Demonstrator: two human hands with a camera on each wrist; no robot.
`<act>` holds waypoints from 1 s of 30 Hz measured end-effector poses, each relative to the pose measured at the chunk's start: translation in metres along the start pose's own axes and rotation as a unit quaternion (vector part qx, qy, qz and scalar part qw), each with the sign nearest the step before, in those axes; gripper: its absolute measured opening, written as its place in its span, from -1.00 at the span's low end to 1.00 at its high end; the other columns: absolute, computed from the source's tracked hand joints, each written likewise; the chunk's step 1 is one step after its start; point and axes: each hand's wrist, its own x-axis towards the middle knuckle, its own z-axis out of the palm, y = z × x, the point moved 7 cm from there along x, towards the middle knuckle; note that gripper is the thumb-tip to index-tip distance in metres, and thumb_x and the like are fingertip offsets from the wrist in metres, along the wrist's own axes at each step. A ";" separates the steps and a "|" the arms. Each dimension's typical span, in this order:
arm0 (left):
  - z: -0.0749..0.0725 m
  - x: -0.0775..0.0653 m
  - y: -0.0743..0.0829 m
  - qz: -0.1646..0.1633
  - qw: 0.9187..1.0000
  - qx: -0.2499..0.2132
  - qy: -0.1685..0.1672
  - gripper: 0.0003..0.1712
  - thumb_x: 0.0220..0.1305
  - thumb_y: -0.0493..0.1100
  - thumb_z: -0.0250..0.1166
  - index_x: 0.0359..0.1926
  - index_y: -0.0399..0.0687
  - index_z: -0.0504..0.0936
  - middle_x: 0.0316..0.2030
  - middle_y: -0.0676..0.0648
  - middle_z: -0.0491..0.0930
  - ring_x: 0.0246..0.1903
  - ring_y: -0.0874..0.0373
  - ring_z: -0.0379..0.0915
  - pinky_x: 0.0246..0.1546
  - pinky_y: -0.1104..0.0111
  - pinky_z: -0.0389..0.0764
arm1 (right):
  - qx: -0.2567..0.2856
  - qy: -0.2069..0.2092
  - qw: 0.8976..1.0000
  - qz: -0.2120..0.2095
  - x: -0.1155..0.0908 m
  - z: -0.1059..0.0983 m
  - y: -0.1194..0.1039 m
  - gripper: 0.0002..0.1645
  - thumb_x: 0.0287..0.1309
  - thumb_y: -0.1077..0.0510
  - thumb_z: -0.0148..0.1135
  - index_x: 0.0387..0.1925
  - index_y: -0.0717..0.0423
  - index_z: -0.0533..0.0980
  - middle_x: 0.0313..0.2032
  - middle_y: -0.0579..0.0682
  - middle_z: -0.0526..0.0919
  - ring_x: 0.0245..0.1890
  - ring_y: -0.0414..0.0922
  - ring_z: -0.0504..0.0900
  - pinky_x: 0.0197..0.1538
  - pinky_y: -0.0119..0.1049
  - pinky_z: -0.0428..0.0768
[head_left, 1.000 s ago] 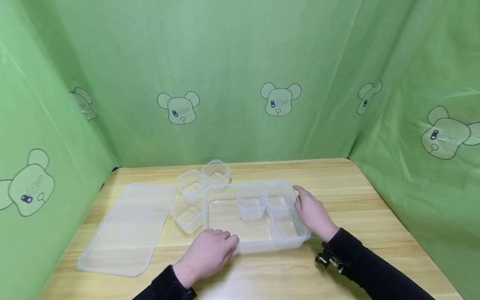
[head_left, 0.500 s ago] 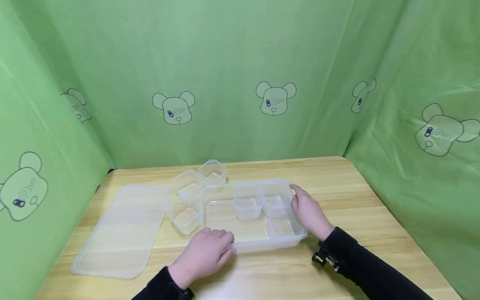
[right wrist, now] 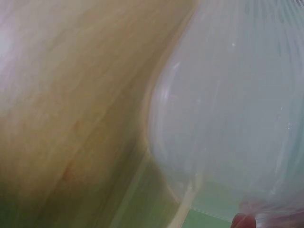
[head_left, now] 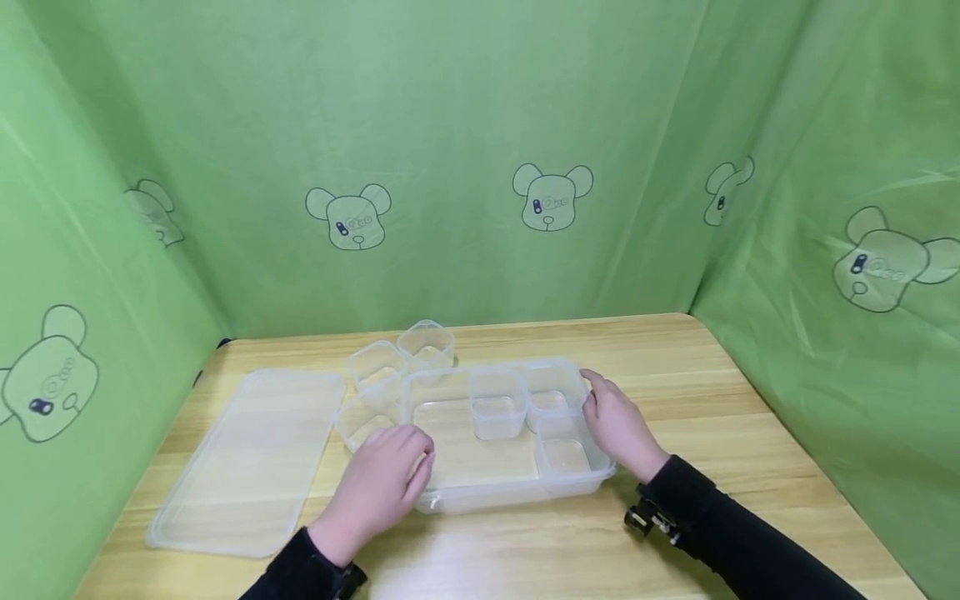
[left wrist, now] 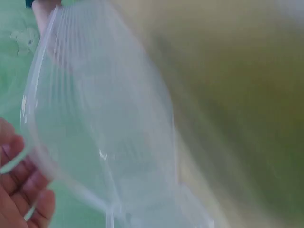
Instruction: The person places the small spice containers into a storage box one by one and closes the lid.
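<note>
A large clear plastic storage box (head_left: pixel 487 497) stands on the wooden table with three small clear containers inside: one in the middle (head_left: pixel 498 423), one at the back right (head_left: pixel 549 402) and one at the front right (head_left: pixel 566 457). My right hand (head_left: pixel 624 429) grips the box's right rim; the right wrist view catches only a fingertip (right wrist: pixel 244 221) beside the box wall (right wrist: pixel 223 109). Loosely bent, my left hand (head_left: pixel 382 479) hovers at the box's left front corner, partly covering a small container (head_left: pixel 358 417) outside. In the left wrist view, its fingers (left wrist: pixel 43 209) appear near the rim, holding nothing visible.
Two more small containers, one (head_left: pixel 375 364) nearer and one (head_left: pixel 427 342) farther back, stand behind the box's left end. A flat translucent lid (head_left: pixel 247 462) lies on the table (head_left: pixel 720 392) at left. Green cloth (head_left: pixel 450 275) walls surround the table's back and sides.
My left hand has left the middle of the box's front rim and moved left to its front corner. The right hand stays on the right rim. The head view has shifted slightly.
</note>
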 end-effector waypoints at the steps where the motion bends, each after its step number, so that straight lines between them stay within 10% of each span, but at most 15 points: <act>1: -0.003 0.000 -0.006 -0.019 1.000 0.007 0.002 -0.92 0.33 -0.16 0.20 -0.19 -0.01 0.57 -0.25 0.07 0.60 -0.20 0.16 0.54 -0.11 0.24 0.58 | 0.000 0.001 1.000 0.000 0.000 0.000 0.000 -0.46 0.40 0.30 -0.12 0.35 0.40 0.28 -0.23 0.20 0.56 -0.45 -0.06 0.47 -0.39 -0.15 0.51; 10: -0.005 -0.013 -0.048 -0.165 0.985 0.036 -0.024 -0.67 0.32 -0.20 0.25 0.06 -0.23 0.55 -0.03 -0.16 0.61 0.00 -0.09 0.53 0.06 0.07 0.50 | -0.001 0.001 1.000 0.002 0.001 0.002 0.002 -0.46 0.40 0.30 -0.11 0.35 0.39 0.28 -0.28 0.16 0.54 -0.48 -0.09 0.44 -0.44 -0.21 0.46; 30: 0.011 -0.012 -0.062 -0.175 0.982 0.049 -0.053 -0.89 0.17 -0.31 0.41 -0.31 -0.14 0.62 -0.43 -0.04 0.61 -0.42 0.03 0.58 -0.36 0.18 0.62 | 0.008 -0.005 1.000 0.007 0.000 0.003 0.003 -0.47 0.43 0.29 -0.13 0.37 0.37 0.27 -0.28 0.15 0.53 -0.52 -0.11 0.40 -0.48 -0.24 0.41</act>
